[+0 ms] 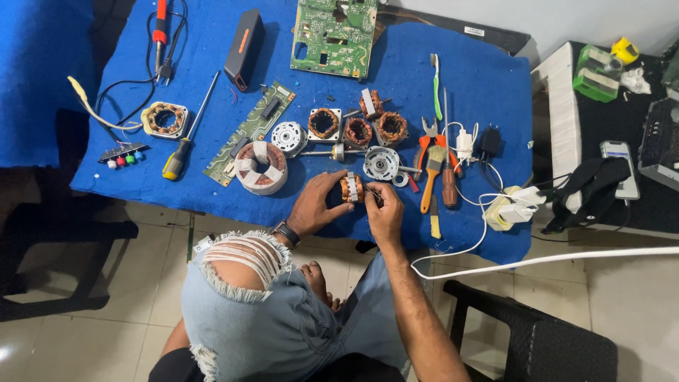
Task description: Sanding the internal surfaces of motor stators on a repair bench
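My left hand (316, 204) grips a small motor stator with copper windings (351, 189) near the front edge of the blue-covered table (467, 78). My right hand (385, 211) pinches the same stator from the right, fingertips at its edge. Just behind the hands lie a silver motor end cap (381, 163), a rotor shaft (332, 152) and three more copper-wound stators (357, 129). A large taped coil ring (261, 167) sits to the left of my left hand. I wear a wristwatch (286, 233) on the left wrist.
A green circuit board (334, 35), a long narrow board (251, 131), a yellow-handled screwdriver (185, 138), orange pliers (431, 145), a brush (431, 177), a soldering iron (161, 32) and white chargers (513, 206) crowd the table. A phone (621, 168) lies right. A black chair (537, 339) stands lower right.
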